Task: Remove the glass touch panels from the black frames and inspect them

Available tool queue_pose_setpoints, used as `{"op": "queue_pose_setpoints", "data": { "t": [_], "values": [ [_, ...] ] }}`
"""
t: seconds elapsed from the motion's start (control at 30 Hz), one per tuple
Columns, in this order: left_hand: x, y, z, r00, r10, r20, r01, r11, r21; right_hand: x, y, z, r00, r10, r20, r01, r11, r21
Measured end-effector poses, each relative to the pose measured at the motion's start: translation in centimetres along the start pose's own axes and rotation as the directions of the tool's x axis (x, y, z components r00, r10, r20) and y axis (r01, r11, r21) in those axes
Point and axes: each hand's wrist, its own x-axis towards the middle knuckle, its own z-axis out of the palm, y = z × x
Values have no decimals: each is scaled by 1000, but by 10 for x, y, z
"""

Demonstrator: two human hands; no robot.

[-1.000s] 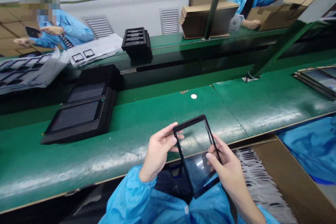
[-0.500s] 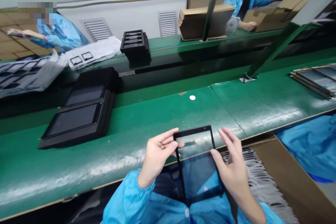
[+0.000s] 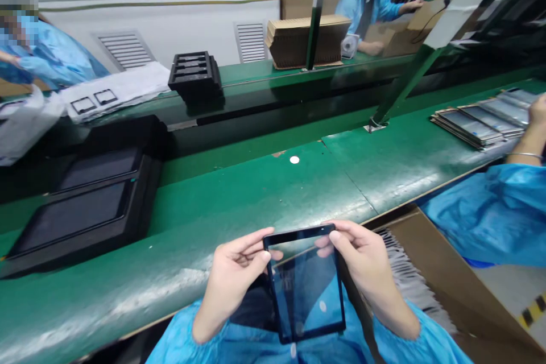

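Observation:
Between my hands, above my lap, I see a black-framed glass touch panel (image 3: pixel 307 290), clear enough that my blue smock shows through it. My left hand (image 3: pixel 236 278) pinches its upper left edge, thumb in front and fingers partly behind the glass. At the upper right corner my right hand (image 3: pixel 367 270) grips it the same way. The panel tilts, its top edge near the front of the green bench (image 3: pixel 239 199). Off to the left, two dark panels (image 3: pixel 77 213) lie in a black foam tray.
Stacked flat panels (image 3: pixel 473 125) lie on the bench at right, beside a co-worker's arm (image 3: pixel 529 131). An open carton (image 3: pixel 464 278) with white dividers stands below on my right. A green post (image 3: pixel 396 91) rises from the bench. Black trays (image 3: pixel 194 77) stand across the bench.
My right hand has closed on the panel's upper right corner, after resting at its right side with fingers spread. The view has swung right, and a co-worker's hand now shows at the right.

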Motion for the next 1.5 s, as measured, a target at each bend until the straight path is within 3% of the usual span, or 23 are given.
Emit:
{"op": "queue_pose_setpoints", "data": {
  "t": [0.07,0.13,0.23,0.3,0.37,0.43,0.5,0.57,0.67,0.83,1.07,1.27,1.33,1.4,1.47,1.5],
  "values": [
    [1,2,-2,1000,15,-5,-15,998,61,-1,0,1,1000,-19,-8,19,1000,-1],
    [1,8,0,993,116,2,-114,971,209,-1,2,5,999,-30,9,30,1000,-5],
    [2,20,11,941,305,149,-338,800,496,2,8,16,991,-2,136,5,1000,-28],
    [3,25,19,921,255,294,-383,729,567,5,12,21,971,43,234,-32,998,-48],
    [4,26,22,930,123,347,-311,768,560,11,14,17,958,73,279,-60,997,-54],
    [4,23,17,963,36,268,-169,855,491,17,16,3,953,87,289,-69,995,-74],
    [2,18,8,992,13,122,-54,940,337,21,20,-15,952,122,282,-93,989,-114],
    [0,14,0,1000,17,-7,-16,984,177,22,25,-30,958,181,222,-162,981,-104],
    [-2,8,-3,994,42,-102,-35,997,73,19,31,-36,967,243,82,-245,969,16],
    [-3,4,2,981,77,-178,-73,997,33,13,30,-24,974,225,-4,-224,970,100],
    [-6,0,2,974,84,-210,-78,996,35,7,30,-14,994,35,-107,-29,998,51],
    [-5,-10,-9,967,154,-205,-125,981,145,4,24,-14,1000,13,18,-15,996,90],
    [-2,-6,-11,953,270,-140,-210,917,338,1,22,-15,999,18,37,-20,999,45],
    [2,3,-8,917,399,-3,-320,739,594,-3,22,-14,998,13,61,-13,1000,-1],
    [6,14,0,880,424,213,-429,520,738,-7,24,-13,995,-2,102,6,999,-48],
    [9,18,5,867,384,319,-478,456,750,-9,25,-12,993,-7,119,16,998,-67]
  ]
}}
